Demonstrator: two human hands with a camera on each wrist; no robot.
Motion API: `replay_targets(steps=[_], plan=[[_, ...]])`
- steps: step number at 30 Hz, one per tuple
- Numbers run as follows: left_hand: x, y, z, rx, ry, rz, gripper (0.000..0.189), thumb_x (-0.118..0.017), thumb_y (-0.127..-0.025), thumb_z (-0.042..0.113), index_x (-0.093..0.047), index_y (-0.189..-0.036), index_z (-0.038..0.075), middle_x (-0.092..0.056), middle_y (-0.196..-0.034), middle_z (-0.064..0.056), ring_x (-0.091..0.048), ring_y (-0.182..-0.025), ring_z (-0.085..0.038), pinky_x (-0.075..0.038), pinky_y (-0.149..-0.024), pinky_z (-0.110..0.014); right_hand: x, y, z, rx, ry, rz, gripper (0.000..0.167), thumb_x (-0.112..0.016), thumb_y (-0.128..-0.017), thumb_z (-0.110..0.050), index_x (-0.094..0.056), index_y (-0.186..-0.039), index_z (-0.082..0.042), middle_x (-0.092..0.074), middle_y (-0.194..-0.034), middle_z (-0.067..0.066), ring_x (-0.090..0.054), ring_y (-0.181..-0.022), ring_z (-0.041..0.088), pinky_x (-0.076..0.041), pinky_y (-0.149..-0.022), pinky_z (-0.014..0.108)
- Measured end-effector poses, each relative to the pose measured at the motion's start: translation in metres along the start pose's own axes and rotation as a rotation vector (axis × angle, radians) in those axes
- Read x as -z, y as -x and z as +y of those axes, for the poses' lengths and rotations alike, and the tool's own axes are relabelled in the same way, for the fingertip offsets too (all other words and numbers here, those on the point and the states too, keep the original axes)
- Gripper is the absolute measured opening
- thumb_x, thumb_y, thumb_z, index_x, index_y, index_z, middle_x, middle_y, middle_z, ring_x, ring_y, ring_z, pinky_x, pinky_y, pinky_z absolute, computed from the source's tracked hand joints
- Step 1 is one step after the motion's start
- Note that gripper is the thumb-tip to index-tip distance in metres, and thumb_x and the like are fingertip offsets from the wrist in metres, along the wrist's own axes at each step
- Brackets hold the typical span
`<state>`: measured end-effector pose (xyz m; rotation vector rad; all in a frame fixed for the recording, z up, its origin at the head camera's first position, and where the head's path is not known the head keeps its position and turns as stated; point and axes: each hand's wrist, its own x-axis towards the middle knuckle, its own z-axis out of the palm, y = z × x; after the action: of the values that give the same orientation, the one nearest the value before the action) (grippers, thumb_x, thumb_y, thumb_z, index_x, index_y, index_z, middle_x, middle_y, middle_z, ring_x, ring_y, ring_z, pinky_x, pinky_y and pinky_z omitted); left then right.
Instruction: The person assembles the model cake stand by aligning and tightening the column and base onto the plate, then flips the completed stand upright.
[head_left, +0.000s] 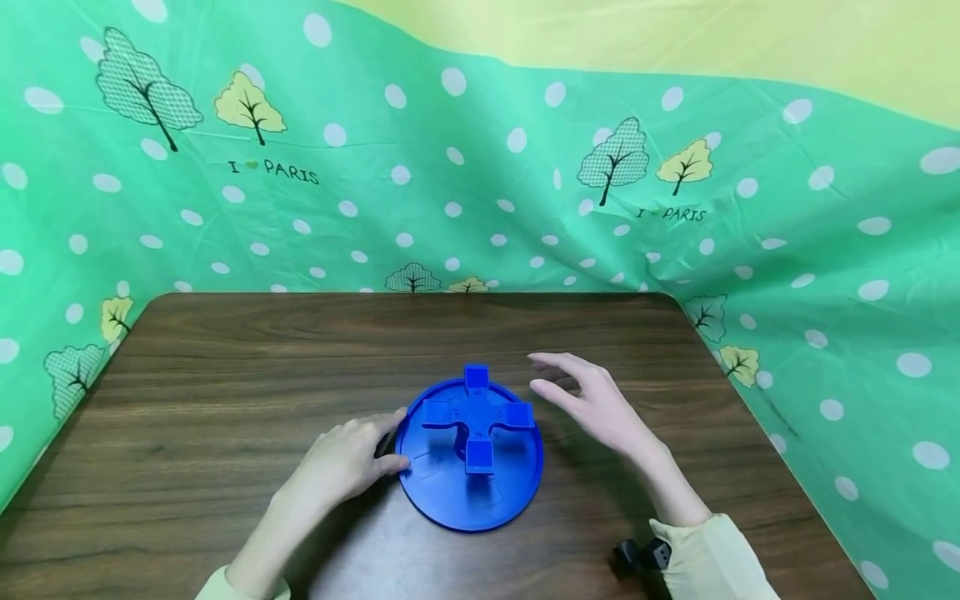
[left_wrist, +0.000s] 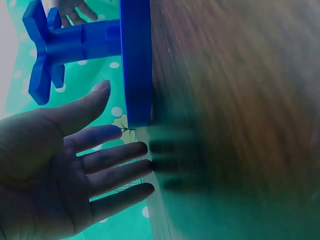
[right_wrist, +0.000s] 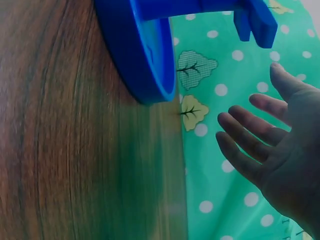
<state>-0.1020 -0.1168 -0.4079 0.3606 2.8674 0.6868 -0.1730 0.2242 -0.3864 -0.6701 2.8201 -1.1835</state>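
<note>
A blue plastic stand point(head_left: 513, 483) rests upright on the wooden table; it has a round rimmed base, a central post and a cross-shaped top with raised ends. My left hand point(head_left: 341, 458) is at the base's left edge, fingers extended and thumb apart. In the left wrist view the left hand point(left_wrist: 55, 165) faces the base point(left_wrist: 136, 65) with straight fingers; whether it touches the rim I cannot tell. To the right of the stand, my right hand point(head_left: 600, 404) hovers with relaxed fingers and holds nothing. The right wrist view shows that hand point(right_wrist: 285, 145) apart from the stand point(right_wrist: 135, 55).
The brown table point(head_left: 225, 375) extends around the stand. A green polka-dot cloth point(head_left: 480, 175) printed with trees hangs behind and at both sides. A small black device point(head_left: 637, 554) sits by the right sleeve point(head_left: 712, 558).
</note>
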Motion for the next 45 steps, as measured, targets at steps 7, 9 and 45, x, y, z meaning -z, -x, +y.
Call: replay_targets(steps=[7, 9, 45], plan=[[0.005, -0.013, -0.001, -0.001, -0.042, 0.033, 0.056, -0.078, -0.091, 0.038, -0.065, -0.139, 0.012, -0.072, -0.130, -0.017, -0.070, -0.117, -0.040, -0.059, -0.084, -0.061, 0.000, -0.003, 0.008, -0.030, 0.048, -0.004, 0.041, -0.068, -0.099, -0.038, -0.066, -0.137, -0.021, -0.073, -0.130, 0.004, -0.073, -0.109, 0.020, -0.061, -0.093, 0.045], [0.006, -0.016, -0.002, -0.006, -0.050, 0.048, 0.053, -0.078, -0.091, 0.036, -0.068, -0.136, 0.011, -0.075, -0.125, -0.015, -0.072, -0.113, -0.038, -0.060, -0.083, -0.059, 0.000, -0.004, 0.010, -0.037, 0.060, -0.018, 0.041, -0.068, -0.099, -0.037, -0.066, -0.137, -0.019, -0.074, -0.128, 0.005, -0.073, -0.105, 0.019, -0.062, -0.091, 0.043], [0.001, -0.043, -0.008, 0.015, -0.110, -0.164, 0.041, -0.077, -0.090, 0.040, -0.056, -0.063, 0.018, -0.044, -0.058, 0.005, -0.045, -0.057, -0.014, -0.031, -0.053, -0.027, -0.028, -0.002, 0.020, -0.196, 0.083, -0.394, 0.030, -0.071, -0.096, -0.014, -0.062, -0.124, -0.009, -0.068, -0.065, 0.002, -0.065, -0.048, 0.017, -0.056, -0.046, 0.031]])
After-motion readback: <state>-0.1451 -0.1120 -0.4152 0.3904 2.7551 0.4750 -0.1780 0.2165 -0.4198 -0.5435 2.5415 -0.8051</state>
